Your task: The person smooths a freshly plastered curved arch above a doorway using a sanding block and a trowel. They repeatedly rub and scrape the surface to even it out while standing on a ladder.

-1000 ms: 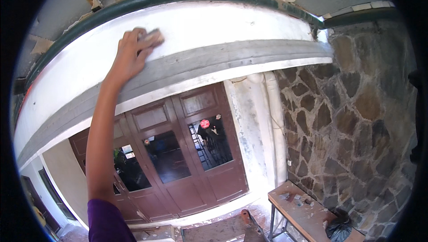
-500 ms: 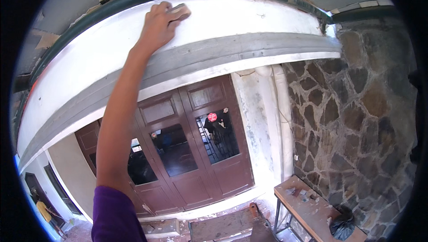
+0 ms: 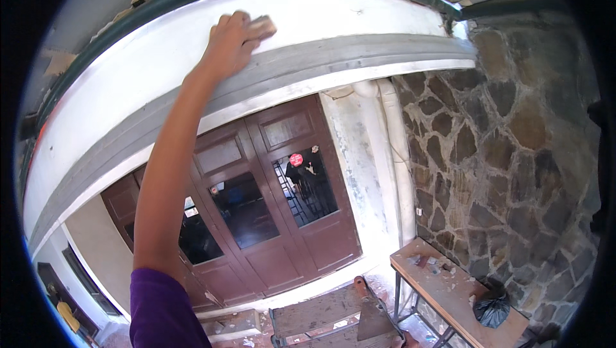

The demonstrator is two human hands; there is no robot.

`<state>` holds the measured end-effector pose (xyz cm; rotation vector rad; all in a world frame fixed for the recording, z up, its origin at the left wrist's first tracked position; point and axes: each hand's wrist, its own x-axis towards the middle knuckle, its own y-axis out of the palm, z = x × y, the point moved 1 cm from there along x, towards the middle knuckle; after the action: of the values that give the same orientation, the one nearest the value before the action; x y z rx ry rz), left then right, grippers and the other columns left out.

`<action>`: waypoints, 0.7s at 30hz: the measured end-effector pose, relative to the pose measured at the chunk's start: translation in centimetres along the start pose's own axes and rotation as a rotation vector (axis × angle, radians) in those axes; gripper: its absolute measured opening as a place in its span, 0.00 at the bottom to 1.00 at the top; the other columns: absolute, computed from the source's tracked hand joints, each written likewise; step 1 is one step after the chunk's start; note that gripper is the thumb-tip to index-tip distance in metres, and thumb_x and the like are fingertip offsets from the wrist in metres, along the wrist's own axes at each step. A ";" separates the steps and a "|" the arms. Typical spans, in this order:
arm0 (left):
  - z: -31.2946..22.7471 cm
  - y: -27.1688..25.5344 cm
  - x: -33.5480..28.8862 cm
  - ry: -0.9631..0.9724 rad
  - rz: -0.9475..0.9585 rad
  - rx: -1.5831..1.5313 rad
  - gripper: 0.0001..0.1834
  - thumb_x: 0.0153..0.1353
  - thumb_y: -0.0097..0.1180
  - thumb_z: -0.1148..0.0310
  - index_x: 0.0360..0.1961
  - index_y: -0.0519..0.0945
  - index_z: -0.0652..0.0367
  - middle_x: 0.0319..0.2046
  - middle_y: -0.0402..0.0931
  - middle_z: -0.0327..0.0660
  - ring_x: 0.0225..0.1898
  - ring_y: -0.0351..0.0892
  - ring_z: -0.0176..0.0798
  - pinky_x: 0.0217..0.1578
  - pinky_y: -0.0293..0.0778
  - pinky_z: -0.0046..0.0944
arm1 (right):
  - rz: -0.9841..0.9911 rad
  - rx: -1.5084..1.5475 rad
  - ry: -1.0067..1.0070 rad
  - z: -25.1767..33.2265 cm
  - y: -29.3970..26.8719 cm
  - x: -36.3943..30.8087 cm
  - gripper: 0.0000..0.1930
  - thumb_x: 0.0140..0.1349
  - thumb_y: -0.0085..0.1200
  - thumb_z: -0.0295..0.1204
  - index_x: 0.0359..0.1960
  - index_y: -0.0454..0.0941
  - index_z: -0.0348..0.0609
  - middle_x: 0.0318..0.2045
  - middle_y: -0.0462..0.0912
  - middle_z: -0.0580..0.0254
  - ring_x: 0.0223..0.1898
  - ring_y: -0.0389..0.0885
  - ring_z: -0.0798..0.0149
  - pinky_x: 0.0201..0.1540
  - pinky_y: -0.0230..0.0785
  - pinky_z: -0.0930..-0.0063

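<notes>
Head view: I am looking up and out through a rounded fisheye picture. My left hand (image 3: 232,43) is reaching high overhead, the bare forearm rising from a purple sleeve (image 3: 160,313) at the lower left edge. The hand is pressing a small tan rectangular sanding block (image 3: 262,27) flat against a broad white plastered beam (image 3: 359,17) that is curving across the top of the picture. The fingers are lying close together and curled over the block, clamping it against the wall; the thumb is hidden from me. The block is sitting on the white face just above a grey band of moulding (image 3: 359,50) running along the beam's lower part. My right hand is not showing anywhere in this view.

Below the beam, a dark brown wooden double door with glass panes (image 3: 269,200) is standing closed. To its right, a pale drainpipe (image 3: 394,149) is running down a worn whitewashed strip, and beside that a rough brown stone wall (image 3: 507,149) is filling the right side. At the lower right, a bare wooden table on metal legs (image 3: 443,290) is carrying scattered debris and a tied black plastic bag (image 3: 493,309). A weathered wooden plank platform (image 3: 321,313) is lying at the bottom centre.
</notes>
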<state>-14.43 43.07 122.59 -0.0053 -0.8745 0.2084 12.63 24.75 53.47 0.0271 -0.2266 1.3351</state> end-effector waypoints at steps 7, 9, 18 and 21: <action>-3.6 -2.1 2.4 0.107 -0.159 -0.005 0.18 0.62 0.56 0.70 0.52 0.85 0.40 0.51 0.72 0.47 0.55 0.68 0.49 0.56 0.64 0.48 | 0.053 -0.045 0.099 1.3 -0.5 0.1 0.21 0.68 0.48 0.37 0.49 0.77 0.27 0.41 0.82 0.35 0.44 0.81 0.44 0.49 0.71 0.55; -4.2 -1.9 2.2 0.061 0.010 0.003 0.19 0.62 0.56 0.70 0.52 0.85 0.38 0.51 0.72 0.47 0.55 0.68 0.49 0.56 0.64 0.48 | 0.152 -0.187 0.214 1.2 -0.4 0.1 0.19 0.67 0.47 0.33 0.49 0.77 0.26 0.43 0.82 0.34 0.46 0.81 0.43 0.51 0.71 0.55; -4.7 0.7 4.7 0.114 -0.140 -0.001 0.20 0.62 0.57 0.67 0.55 0.83 0.37 0.53 0.72 0.47 0.57 0.67 0.49 0.56 0.64 0.50 | 0.023 -0.032 0.067 1.6 -0.7 0.2 0.18 0.64 0.48 0.34 0.49 0.80 0.34 0.35 0.83 0.36 0.38 0.84 0.41 0.41 0.74 0.55; -5.5 0.7 4.1 0.004 0.144 -0.104 0.21 0.63 0.57 0.68 0.57 0.81 0.36 0.56 0.72 0.48 0.56 0.69 0.52 0.57 0.65 0.50 | -0.029 -0.054 -0.048 0.6 -0.4 0.4 0.20 0.65 0.49 0.37 0.50 0.79 0.33 0.35 0.84 0.38 0.38 0.84 0.43 0.41 0.74 0.56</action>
<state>-7.83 44.94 122.14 -0.1664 -0.8806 0.2970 13.01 24.98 54.20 0.0164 -0.3021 1.3002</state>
